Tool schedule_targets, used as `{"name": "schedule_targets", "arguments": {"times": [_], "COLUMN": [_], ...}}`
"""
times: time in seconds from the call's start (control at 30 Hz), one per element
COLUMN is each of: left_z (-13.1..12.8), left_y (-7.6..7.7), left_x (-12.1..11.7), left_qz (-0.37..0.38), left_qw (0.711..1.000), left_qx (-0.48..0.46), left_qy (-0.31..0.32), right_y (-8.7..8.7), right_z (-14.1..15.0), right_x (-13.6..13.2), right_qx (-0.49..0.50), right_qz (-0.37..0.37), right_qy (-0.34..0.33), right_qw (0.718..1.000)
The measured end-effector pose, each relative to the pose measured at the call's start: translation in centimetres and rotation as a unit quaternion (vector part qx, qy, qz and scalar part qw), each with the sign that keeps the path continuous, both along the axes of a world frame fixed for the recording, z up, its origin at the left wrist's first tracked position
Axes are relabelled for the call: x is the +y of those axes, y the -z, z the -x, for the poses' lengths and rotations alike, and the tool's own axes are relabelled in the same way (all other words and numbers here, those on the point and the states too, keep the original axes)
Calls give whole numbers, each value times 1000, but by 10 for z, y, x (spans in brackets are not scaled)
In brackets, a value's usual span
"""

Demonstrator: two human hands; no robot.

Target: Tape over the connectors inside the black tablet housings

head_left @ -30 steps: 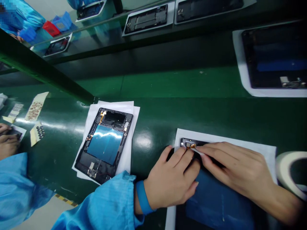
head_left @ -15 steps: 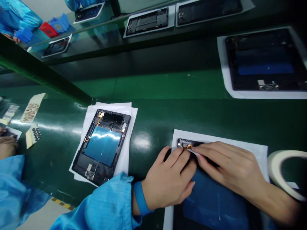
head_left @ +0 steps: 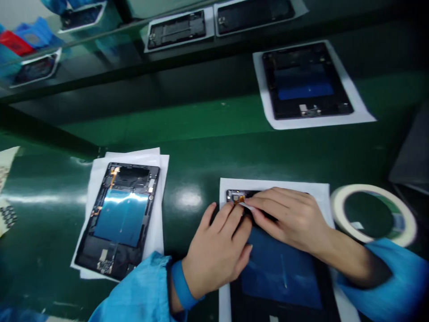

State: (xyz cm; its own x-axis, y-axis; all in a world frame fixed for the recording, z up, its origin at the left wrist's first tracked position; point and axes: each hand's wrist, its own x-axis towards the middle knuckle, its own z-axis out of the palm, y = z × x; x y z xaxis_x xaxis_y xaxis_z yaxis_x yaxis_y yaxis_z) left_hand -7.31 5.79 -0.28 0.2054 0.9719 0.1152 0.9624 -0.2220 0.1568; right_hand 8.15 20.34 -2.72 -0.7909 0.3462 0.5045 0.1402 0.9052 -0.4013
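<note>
An open tablet chassis (head_left: 281, 273) with a blue inner panel lies on white paper (head_left: 278, 184) in front of me. My left hand (head_left: 216, 252) rests flat on its upper left edge, fingers stretched toward the corner with the orange flex part (head_left: 238, 197). My right hand (head_left: 288, 217) reaches in from the right, its fingers pressed together on a small white strip (head_left: 247, 206) at that same corner. Both hands touch the chassis and nearly meet.
A second open tablet chassis (head_left: 120, 217) lies on paper to the left. Another chassis (head_left: 306, 80) sits on paper farther back on the green belt (head_left: 208, 120). A roll of white tape (head_left: 373, 214) lies at the right. More chassis (head_left: 177, 29) line the rear shelf.
The view has swung right, so everything sits further left in the picture and the tape roll shows whole. Both hands stay at the chassis corner, holding the white strip there.
</note>
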Motion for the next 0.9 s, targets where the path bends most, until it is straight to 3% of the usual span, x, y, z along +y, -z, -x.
{"name": "schedule_targets", "arguments": {"times": [0.37,0.73,0.9], "left_z": [-1,-2,-2], "left_y": [1,1,0], "left_x": [1,1,1], "left_qz": [7,11,16], "left_qw": [1000,1000,1000], "left_qx": [-11,-15,-11], "left_qy": [4,4,2], "right_y": [-2,-9,-9], "right_z": [-1,4,1], "right_x": [4,6,7], "right_qx": [0,-23,-26], "right_qz": [20,-68,-71], "right_qy": [25,47,51], "right_qw": [999,996,996]}}
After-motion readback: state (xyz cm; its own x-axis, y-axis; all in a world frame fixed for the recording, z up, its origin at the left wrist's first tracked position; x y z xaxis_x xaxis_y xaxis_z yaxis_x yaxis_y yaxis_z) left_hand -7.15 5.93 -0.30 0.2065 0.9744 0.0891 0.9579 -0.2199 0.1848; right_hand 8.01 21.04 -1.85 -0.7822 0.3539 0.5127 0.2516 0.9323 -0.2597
